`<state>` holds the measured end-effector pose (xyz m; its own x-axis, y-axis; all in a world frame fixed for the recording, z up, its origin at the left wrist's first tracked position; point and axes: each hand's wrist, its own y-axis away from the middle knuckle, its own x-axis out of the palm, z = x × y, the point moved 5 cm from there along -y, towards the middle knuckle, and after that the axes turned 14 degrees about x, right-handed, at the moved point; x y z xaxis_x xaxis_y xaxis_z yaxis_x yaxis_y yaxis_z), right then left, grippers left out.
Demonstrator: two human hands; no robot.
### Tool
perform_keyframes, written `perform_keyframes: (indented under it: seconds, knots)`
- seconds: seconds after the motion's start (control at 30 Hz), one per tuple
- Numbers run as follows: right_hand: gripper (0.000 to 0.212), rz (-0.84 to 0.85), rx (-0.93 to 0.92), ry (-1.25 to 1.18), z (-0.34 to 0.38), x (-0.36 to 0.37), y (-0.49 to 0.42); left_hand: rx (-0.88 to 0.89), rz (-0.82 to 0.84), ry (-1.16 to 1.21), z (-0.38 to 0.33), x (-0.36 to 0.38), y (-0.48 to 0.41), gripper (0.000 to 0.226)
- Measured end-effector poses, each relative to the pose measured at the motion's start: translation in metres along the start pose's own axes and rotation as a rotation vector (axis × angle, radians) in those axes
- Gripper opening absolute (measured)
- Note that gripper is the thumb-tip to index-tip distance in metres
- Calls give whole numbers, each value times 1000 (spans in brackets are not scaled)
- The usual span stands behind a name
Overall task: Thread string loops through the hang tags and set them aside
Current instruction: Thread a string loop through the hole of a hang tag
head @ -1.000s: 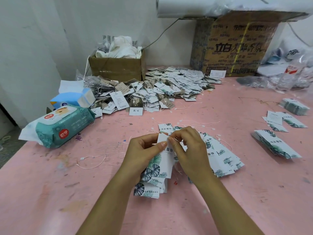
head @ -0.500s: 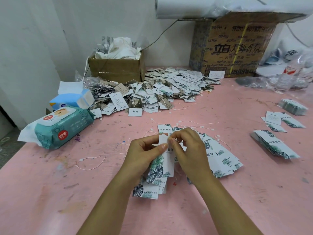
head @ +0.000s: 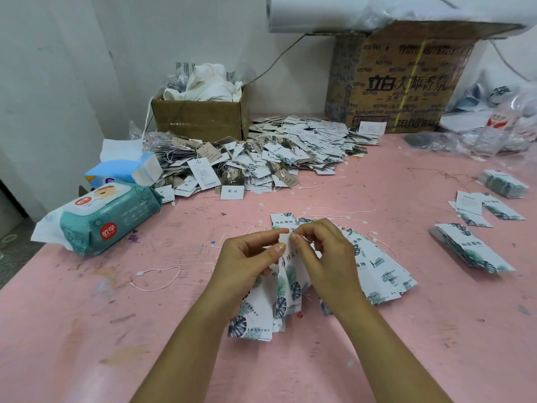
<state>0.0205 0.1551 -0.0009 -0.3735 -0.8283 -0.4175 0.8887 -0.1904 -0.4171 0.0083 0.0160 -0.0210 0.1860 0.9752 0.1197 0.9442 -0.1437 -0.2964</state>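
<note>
My left hand (head: 247, 261) pinches the top of a white hang tag with a green leaf print (head: 290, 279), held upright over the pink table (head: 87, 330). My right hand (head: 325, 254) pinches at the tag's top edge with thumb and forefinger; the thin string there is too fine to make out. More leaf-print tags lie fanned under and right of my hands (head: 380, 274). Loose white string loops (head: 157, 276) lie left of my hands, and others (head: 334, 212) just beyond them.
A large heap of strung tags (head: 276, 158) lies at the back, by a small cardboard box (head: 200, 119) and a big printed carton (head: 401, 82). A wet-wipes pack (head: 107, 218) and tissue pack (head: 128, 170) sit left. Tag stacks (head: 470, 248) lie right.
Both hands stay together at the tag's top. The fingers have shifted only slightly, and the tag hangs a little lower between them.
</note>
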Motion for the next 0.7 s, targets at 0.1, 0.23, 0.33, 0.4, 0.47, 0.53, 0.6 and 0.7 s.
perform_keyframes:
  seconds: [0.1, 0.23, 0.33, 0.4, 0.47, 0.53, 0.6, 0.7]
  knots:
    - [5, 1, 7, -4, -3, 1, -1, 8, -22, 14, 0, -1, -1, 24]
    - [6, -6, 11, -10, -4, 1, -2, 14, -22, 18, -1, -1, -1, 24]
    - [8, 11, 24, -57, -3, 1, -2, 19, -5, 69, -2, 1, -1, 20]
    - [4, 23, 40, -140, -2, 0, -2, 15, 2, 127, -3, 2, -1, 21]
    - [9, 64, 54, -228, 0, 1, -1, 13, 4, 159, -3, 2, -2, 21]
    - [17, 115, 59, -273, 3, 4, 1, 6, -1, 154, -1, 1, -2, 20]
    - [17, 139, 55, -290, 6, 7, 2, -1, -11, 149, 0, 1, -2, 16]
    - [14, 152, 56, -306, 7, 8, 3, -5, -23, 158, -1, 0, 0, 13]
